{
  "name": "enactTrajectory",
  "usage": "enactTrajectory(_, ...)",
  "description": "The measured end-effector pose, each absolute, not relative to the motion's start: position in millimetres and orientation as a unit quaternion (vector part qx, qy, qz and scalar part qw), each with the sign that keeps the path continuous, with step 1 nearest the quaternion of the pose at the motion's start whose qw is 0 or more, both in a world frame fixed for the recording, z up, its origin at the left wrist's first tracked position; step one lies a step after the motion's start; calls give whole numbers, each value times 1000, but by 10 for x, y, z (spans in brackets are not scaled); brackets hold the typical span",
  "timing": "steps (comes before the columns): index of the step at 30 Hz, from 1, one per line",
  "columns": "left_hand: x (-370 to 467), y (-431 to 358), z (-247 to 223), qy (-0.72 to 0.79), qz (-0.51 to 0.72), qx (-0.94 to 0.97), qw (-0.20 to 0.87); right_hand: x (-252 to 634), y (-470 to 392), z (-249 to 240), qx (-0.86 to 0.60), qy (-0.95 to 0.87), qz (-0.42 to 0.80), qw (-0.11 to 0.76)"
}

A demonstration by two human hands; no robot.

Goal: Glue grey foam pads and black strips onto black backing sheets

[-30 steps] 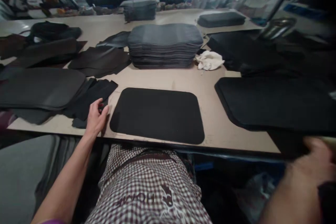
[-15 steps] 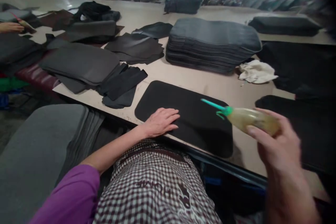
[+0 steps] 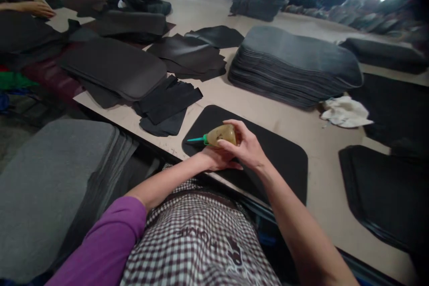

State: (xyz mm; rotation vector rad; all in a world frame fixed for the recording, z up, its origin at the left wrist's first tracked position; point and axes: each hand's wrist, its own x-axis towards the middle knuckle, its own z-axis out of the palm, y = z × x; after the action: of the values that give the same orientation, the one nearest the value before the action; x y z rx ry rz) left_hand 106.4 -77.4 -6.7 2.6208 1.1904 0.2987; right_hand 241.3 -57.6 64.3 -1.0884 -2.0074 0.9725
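Observation:
A black rounded sheet lies flat at the table's front edge. My left hand rests flat on its near side, fingers stretched out and partly covered by my right hand. Above it, my right hand is wrapped round the back of a squeeze bottle of yellowish liquid. The bottle has a green cap and a long thin nozzle that points left, over the sheet's left end. Whether the nozzle tip touches the sheet I cannot tell.
A tall stack of dark sheets stands behind, with a crumpled white cloth beside it. Black scraps and more sheets lie left. Grey sheets hang low left. A co-worker's hand is at far left.
My right hand has carried the bottle left, from beyond the sheet's right end to above my left hand. My left hand stays on the sheet. The view has tilted slightly.

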Motion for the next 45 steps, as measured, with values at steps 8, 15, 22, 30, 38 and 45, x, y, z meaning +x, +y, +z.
enactTrajectory(8, 1068, -789, -95, 433, 123, 879, 157, 2214, -513, 672, -360, -814, 317, 328)
enactTrajectory(15, 1047, -778, -126, 424, 127, 887, 132, 2166, -414, 666, -312, -851, 299, 299)
enactTrajectory(22, 999, -755, -50, 366, 90, 923, 77, 2239, -80, 694, -354, -855, 232, 298)
enactTrajectory(30, 998, -732, -69, 352, 130, 926, 40, 2303, 285, 517, -464, -811, 106, 341)
enactTrajectory(38, 989, -733, -48, 344, 130, 929, 29, 2590, 322, 487, -521, -769, 66, 364)
enactTrajectory(45, 997, -723, -65, 340, 132, 931, 13, 3527, -63, 626, -567, -747, 30, 345)
